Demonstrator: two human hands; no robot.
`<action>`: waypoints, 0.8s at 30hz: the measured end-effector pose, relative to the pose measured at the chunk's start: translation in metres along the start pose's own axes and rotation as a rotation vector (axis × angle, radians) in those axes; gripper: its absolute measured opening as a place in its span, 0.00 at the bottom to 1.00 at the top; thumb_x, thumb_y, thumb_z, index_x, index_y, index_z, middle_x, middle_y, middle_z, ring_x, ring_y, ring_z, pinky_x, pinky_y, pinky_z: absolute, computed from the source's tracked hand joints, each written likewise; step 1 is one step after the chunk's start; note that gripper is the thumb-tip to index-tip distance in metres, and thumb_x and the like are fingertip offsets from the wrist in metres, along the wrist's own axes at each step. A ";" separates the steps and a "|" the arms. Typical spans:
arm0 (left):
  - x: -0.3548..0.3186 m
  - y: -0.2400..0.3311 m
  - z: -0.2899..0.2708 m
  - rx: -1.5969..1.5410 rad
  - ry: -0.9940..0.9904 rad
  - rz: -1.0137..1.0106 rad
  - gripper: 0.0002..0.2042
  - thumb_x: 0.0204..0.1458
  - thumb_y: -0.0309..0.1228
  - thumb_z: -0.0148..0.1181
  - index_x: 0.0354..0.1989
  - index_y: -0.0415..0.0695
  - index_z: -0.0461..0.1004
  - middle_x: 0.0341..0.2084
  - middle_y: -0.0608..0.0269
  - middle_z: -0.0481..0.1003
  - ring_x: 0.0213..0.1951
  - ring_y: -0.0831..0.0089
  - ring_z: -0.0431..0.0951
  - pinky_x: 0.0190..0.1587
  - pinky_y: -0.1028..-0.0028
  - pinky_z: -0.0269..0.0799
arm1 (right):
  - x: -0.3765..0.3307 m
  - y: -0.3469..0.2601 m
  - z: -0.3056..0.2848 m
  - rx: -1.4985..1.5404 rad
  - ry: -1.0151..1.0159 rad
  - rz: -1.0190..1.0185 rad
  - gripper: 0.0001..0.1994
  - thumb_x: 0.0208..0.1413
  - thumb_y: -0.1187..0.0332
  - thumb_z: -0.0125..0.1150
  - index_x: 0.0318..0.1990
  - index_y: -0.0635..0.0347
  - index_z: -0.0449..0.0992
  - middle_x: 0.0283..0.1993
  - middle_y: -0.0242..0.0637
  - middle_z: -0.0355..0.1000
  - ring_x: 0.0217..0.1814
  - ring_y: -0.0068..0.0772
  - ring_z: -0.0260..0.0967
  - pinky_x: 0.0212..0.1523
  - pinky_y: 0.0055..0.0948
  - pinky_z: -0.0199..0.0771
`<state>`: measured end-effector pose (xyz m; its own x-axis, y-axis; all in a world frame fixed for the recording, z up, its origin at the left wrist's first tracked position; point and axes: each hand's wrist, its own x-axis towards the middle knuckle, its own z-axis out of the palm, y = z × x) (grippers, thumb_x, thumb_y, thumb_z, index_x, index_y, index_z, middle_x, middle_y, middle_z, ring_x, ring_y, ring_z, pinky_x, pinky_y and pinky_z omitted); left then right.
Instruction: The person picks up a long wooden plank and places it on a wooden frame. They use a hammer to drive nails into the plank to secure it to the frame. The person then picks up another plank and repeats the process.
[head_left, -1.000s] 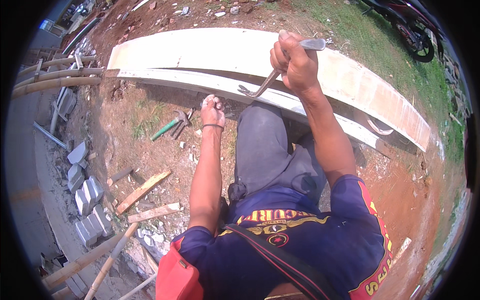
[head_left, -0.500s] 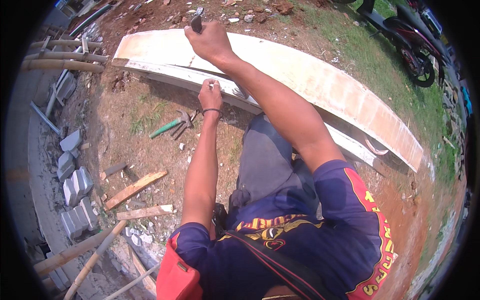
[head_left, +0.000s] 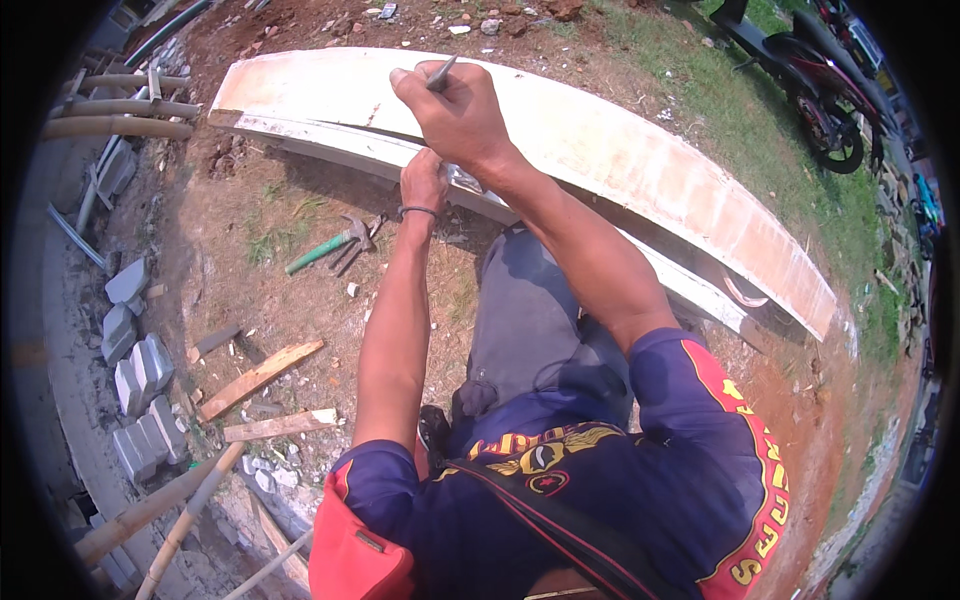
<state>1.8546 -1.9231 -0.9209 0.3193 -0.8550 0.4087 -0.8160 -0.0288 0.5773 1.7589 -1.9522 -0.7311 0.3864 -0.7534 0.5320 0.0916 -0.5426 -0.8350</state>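
Observation:
A long pale plank [head_left: 620, 150] with a curved look lies across in front of me, with a narrower white board [head_left: 330, 137] along its near side. My right hand [head_left: 455, 110] is closed above the plank around the handle of a tool [head_left: 441, 73]. Only the tool's grey end shows above the fist, and its kind is hidden. Just below, my left hand [head_left: 425, 182] is closed at the white board's near edge. What its fingers hold, if anything, cannot be seen. A shiny metal piece [head_left: 465, 180] shows beside it, partly covered by my right wrist.
A green-handled claw hammer [head_left: 320, 254] lies on the dirt left of my left forearm, against dark metal pieces [head_left: 348, 258]. Farther left are wood offcuts [head_left: 260, 380], grey blocks [head_left: 145, 370] and bamboo poles [head_left: 190, 520]. A motorcycle [head_left: 820, 90] stands at the far right.
My right hand has moved right and slightly down, turning the tool's end to the right. My left hand has turned over and shifted slightly right. The view has shifted a little.

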 end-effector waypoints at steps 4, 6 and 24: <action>-0.001 -0.004 0.009 -0.024 0.027 -0.018 0.09 0.49 0.23 0.57 0.38 0.47 0.76 0.33 0.52 0.76 0.39 0.49 0.76 0.38 0.55 0.70 | 0.016 -0.032 0.011 -0.111 -0.030 0.085 0.20 0.52 0.60 0.60 0.16 0.67 0.70 0.10 0.37 0.64 0.13 0.22 0.59 0.18 0.32 0.60; -0.001 -0.006 0.011 -0.016 0.040 0.026 0.06 0.49 0.23 0.57 0.35 0.47 0.75 0.28 0.54 0.74 0.35 0.51 0.75 0.37 0.56 0.70 | 0.004 -0.034 -0.005 -0.031 -0.019 0.182 0.20 0.52 0.60 0.60 0.16 0.67 0.68 0.09 0.37 0.61 0.14 0.21 0.56 0.18 0.32 0.59; -0.025 0.004 -0.010 0.012 -0.168 0.205 0.11 0.45 0.25 0.59 0.39 0.47 0.75 0.33 0.62 0.74 0.41 0.58 0.73 0.44 0.61 0.64 | -0.097 0.004 -0.102 0.671 0.133 0.077 0.18 0.61 0.67 0.44 0.18 0.52 0.53 0.12 0.25 0.47 0.14 0.19 0.39 0.18 0.26 0.44</action>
<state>1.8482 -1.8961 -0.9216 0.0634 -0.9176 0.3925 -0.8615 0.1483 0.4857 1.6282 -1.9195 -0.7721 0.3021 -0.8431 0.4448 0.6334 -0.1711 -0.7546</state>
